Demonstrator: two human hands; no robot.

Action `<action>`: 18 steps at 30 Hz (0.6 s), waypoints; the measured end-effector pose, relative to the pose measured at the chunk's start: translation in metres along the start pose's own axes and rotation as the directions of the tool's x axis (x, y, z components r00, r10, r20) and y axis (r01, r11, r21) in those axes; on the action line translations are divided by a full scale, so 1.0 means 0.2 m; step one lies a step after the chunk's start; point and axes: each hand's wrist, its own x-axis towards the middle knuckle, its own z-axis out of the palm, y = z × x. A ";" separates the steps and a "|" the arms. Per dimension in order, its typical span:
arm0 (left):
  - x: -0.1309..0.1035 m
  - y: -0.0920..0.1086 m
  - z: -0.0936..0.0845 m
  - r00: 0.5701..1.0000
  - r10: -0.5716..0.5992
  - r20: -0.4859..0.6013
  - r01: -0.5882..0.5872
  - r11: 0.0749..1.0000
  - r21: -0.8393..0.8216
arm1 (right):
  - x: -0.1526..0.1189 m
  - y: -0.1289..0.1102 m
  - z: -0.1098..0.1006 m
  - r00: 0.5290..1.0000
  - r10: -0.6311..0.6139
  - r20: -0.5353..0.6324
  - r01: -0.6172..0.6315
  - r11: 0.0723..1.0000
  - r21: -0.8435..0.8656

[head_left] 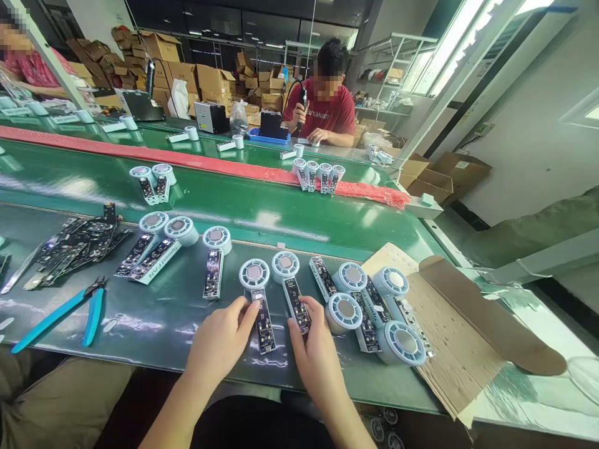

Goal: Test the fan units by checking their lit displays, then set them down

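My left hand (223, 337) pinches the upper handle of a light-blue handheld fan (264, 321), whose black circuit board faces up. Just to the right, my right hand (316, 346) grips the handle of a second fan (294, 296) between thumb and fingers, with its round head pointing away from me. Another fan (213, 273) lies left of my hands, and two more (154, 260) lie beyond it, touching. At the right, several fans (345, 312) are grouped close together, their boards showing.
Teal cutters (53, 318) and a pile of circuit boards (77, 243) lie at the left. Flattened cardboard (453, 337) is at the right. Across the green conveyor (243, 196), a person in a red shirt (327, 112) holds a black tool. More fans (318, 174) stand on a red strip.
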 end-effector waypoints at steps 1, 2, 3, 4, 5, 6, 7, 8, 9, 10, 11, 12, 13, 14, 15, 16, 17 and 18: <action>0.00 0.00 0.00 1.000 0.024 -0.001 -0.024 1.000 0.012 | 0.00 0.01 0.00 1.000 -0.026 -0.016 0.026 0.999 -0.020; -0.01 -0.01 0.00 0.999 0.052 0.001 -0.052 0.999 0.009 | 0.01 0.01 0.00 0.998 -0.055 -0.019 0.054 0.998 -0.041; -0.02 -0.02 0.00 0.996 0.084 -0.003 -0.084 0.996 -0.005 | 0.01 0.01 0.00 0.996 -0.086 -0.006 0.085 0.994 -0.068; -0.03 -0.03 0.00 0.993 0.116 -0.021 -0.116 0.993 -0.026 | 0.02 0.01 -0.01 0.994 -0.113 0.014 0.114 0.989 -0.097; -0.04 -0.05 0.00 0.988 0.147 -0.056 -0.150 0.988 -0.049 | 0.02 0.00 -0.01 0.991 -0.131 0.038 0.135 0.982 -0.130; -0.05 -0.07 0.00 0.978 0.175 -0.112 -0.184 0.981 -0.069 | 0.03 -0.01 -0.01 0.989 -0.137 0.054 0.144 0.975 -0.170; -0.05 -0.10 -0.01 0.963 0.199 -0.184 -0.217 0.972 -0.084 | 0.03 -0.03 0.00 0.989 -0.136 0.059 0.146 0.965 -0.220; -0.05 -0.13 -0.01 0.939 0.217 -0.265 -0.250 0.964 -0.095 | 0.03 -0.05 0.01 0.990 -0.132 0.056 0.142 0.949 -0.280; -0.05 -0.16 -0.02 0.910 0.228 -0.347 -0.278 0.955 -0.100 | 0.03 -0.07 0.02 0.990 -0.128 0.054 0.139 0.927 -0.349; -0.04 -0.19 -0.03 0.875 0.233 -0.424 -0.302 0.948 -0.102 | 0.03 -0.09 0.04 0.990 -0.127 0.056 0.139 0.897 -0.420; -0.04 -0.22 -0.04 0.838 0.232 -0.493 -0.321 0.942 -0.102 | 0.04 -0.11 0.05 0.990 -0.129 0.064 0.144 0.864 -0.483; -0.02 -0.24 -0.05 0.803 0.229 -0.551 -0.334 0.938 -0.097 | 0.05 -0.13 0.07 0.988 -0.130 0.077 0.151 0.831 -0.535; -0.01 -0.26 -0.06 0.768 0.226 -0.599 -0.343 0.935 -0.087 | 0.06 -0.16 0.08 0.987 -0.126 0.096 0.158 0.802 -0.576; 0.01 -0.28 -0.08 0.737 0.228 -0.636 -0.350 0.934 -0.071 | 0.07 -0.18 0.09 0.987 -0.118 0.113 0.163 0.777 -0.607; 0.02 -0.28 -0.09 0.712 0.234 -0.662 -0.354 0.934 -0.051 | 0.08 -0.19 0.10 0.985 -0.112 0.129 0.169 0.756 -0.632; 0.04 -0.28 -0.10 0.691 0.245 -0.680 -0.358 0.933 -0.027 | 0.10 -0.21 0.11 0.984 -0.107 0.145 0.176 0.737 -0.652; 0.06 -0.28 -0.11 0.678 0.257 -0.689 -0.354 0.935 0.000 | 0.12 -0.21 0.12 0.982 -0.102 0.158 0.183 0.720 -0.670; 0.08 -0.27 -0.11 0.672 0.269 -0.690 -0.344 0.938 0.031 | 0.13 -0.22 0.12 0.980 -0.100 0.170 0.190 0.704 -0.684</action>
